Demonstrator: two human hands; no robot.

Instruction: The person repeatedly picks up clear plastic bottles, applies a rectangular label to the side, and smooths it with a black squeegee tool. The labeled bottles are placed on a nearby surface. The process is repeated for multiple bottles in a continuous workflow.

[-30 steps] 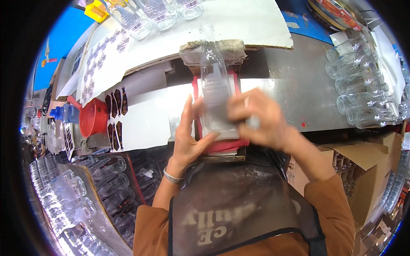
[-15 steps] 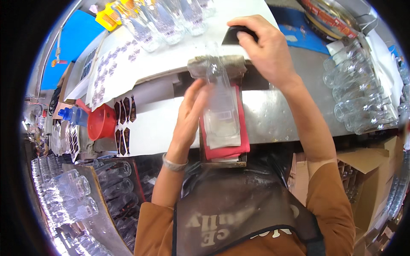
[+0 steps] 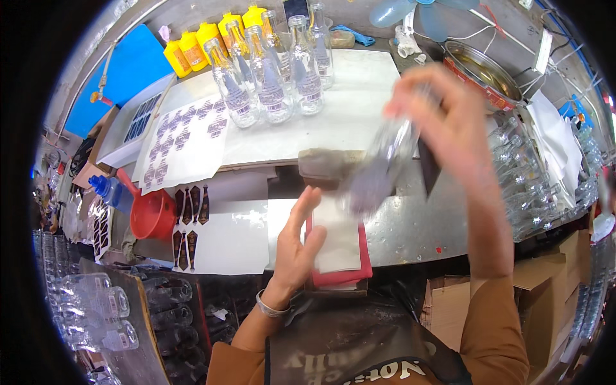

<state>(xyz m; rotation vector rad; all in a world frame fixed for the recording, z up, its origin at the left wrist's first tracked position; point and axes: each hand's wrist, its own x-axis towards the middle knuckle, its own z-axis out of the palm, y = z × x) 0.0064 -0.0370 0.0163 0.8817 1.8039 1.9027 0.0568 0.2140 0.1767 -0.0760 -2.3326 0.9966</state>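
Observation:
My right hand [image 3: 446, 115] is closed round the neck of a clear glass bottle [image 3: 385, 167], tilted and smeared by motion. A purplish patch shows near its base. A flat black scraper [image 3: 428, 168] hangs below the same hand; how it is gripped is hidden. My left hand [image 3: 298, 247] holds nothing, its fingers apart, beside the padded rest. That rest has a red pad [image 3: 364, 256] with a pale cloth [image 3: 337, 240] on top and a rolled cloth [image 3: 324, 167] at its far end.
Several printed glass bottles [image 3: 269, 83] stand on the white table [image 3: 359, 83] beside a label sheet [image 3: 183, 141]. Yellow bottles [image 3: 192, 50] line the back. A red dipper [image 3: 154, 215] and dark neck labels [image 3: 192, 205] lie left. Clear bottles [image 3: 526, 173] are stacked right, by a round tub [image 3: 481, 74].
The bottle has left the padded rest and moved up and right, now in my right hand. My left hand has come away from it. The view has shifted, showing more of the table's back.

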